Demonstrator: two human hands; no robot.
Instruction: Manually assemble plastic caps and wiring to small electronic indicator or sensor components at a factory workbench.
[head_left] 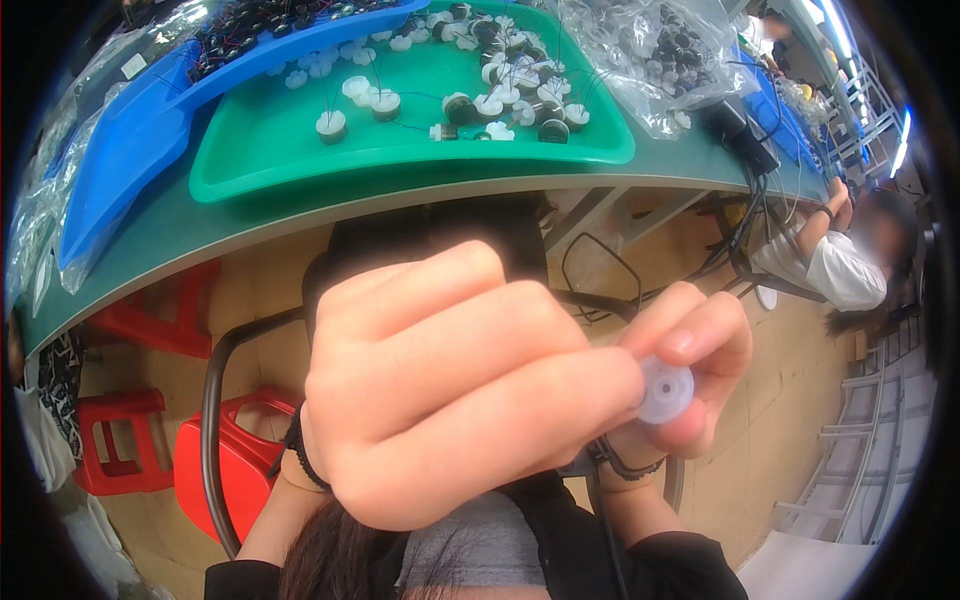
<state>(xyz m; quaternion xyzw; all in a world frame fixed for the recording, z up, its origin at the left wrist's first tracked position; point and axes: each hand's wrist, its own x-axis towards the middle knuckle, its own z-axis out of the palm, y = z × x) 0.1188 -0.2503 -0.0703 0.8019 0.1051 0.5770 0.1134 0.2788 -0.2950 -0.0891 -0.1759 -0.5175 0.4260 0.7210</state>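
A light, even pinch should suit the translucent plastic disc (672,403) clamped in the right fingers (712,330), beside curled left fingers (490,405) whose grip I cannot tell.

No readable text, numbers or signs, a small white patch (133,66) on clear plastic (92,88) at far left, any print illegible
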